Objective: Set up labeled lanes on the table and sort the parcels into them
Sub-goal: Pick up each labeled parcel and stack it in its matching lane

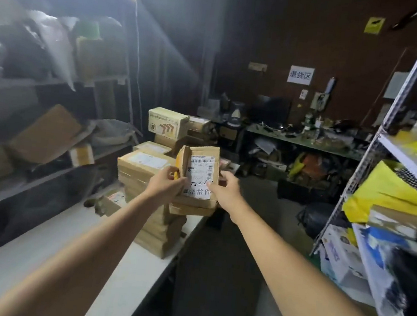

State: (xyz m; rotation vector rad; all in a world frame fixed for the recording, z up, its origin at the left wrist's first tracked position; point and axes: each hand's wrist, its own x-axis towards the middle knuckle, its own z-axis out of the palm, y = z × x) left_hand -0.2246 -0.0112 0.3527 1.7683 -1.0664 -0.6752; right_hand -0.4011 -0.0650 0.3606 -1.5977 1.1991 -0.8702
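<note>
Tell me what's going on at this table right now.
A person holds a small cardboard parcel upright in both hands, left hand gripping its left edge, right hand its right, with the shipping label facing them. Behind it, more parcels sit stacked at the far end of the white table.

1. The flat brown cardboard parcel I hold at centre frame is tan, with a yellow strip down its left edge.
2. Its white paper label carries black barcode stripes and black handwritten characters.
3. The stacked tan cardboard boxes behind it bear white labels.
4. The long table top, lower left, is plain white.
5. The crumpled plastic bag, right, is bright yellow.
6. The paper wall sign, upper right of centre, is white with dark characters.
</note>
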